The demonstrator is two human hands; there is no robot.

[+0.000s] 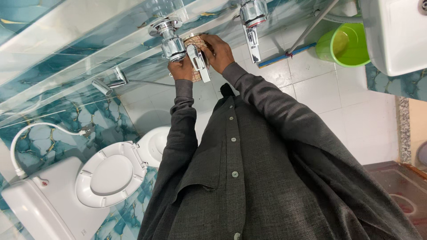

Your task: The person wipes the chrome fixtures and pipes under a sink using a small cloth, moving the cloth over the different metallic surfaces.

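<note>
While both arms reach forward to the teal marbled wall tiles (66,66), the person's two hands work together at a polished chrome wall tap with a flat lever handle (199,62). The left hand (180,70) is clenched around the lower part of the chrome tap body (173,46), apparently to steady the fitting against the wall so that it does not turn under pressure. The right hand (218,51) presses a tan, mesh-textured scrubbing pad (192,42) against the fitting; the fingers curl over the pad and grasp it, with the lever handle projecting between the two hands. The pad therefore lies directly under the right palm, touching the tap and just beside the left hand's knuckles. A second chrome tap (252,20) is mounted on the same wall, apart from both hands on the right-hand side. A chrome hand sprayer with a thin hose (111,83) hangs on the wall near the left forearm, and a white toilet with its seat lid raised (109,173) stands below it beside the white cistern (40,200). On the white tiled floor (338,102), a green plastic bucket (344,44) sits under the white ceramic basin (391,35), and a blue-headed floor wiper (287,54) lies just beside the bucket.
</note>
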